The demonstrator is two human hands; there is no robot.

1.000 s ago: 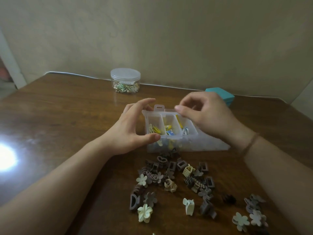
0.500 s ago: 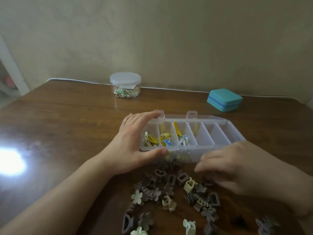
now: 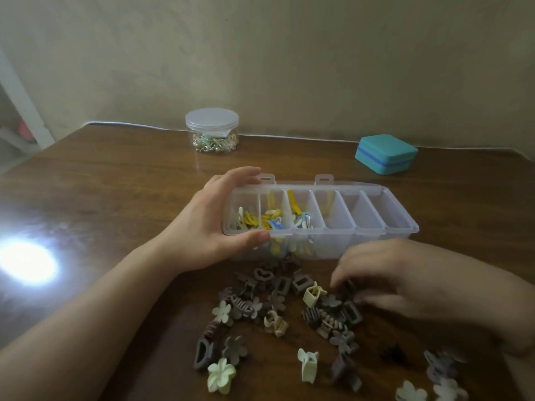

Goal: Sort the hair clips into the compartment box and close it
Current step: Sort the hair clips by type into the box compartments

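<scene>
Here, a glossy brown table [image 3: 121,180] apparently abuts a plain wall [image 3: 289,59].

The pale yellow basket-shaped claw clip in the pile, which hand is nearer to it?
Right. The right hand reaches into the pile just beside the pale yellow basket-shaped claw clip; the left hand is farther back, holding the clear compartment box.

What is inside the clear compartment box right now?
The compartment box holds small yellow, blue and white clips in its three leftmost sections; the other three look empty. The left hand hides part of the left end.
</scene>
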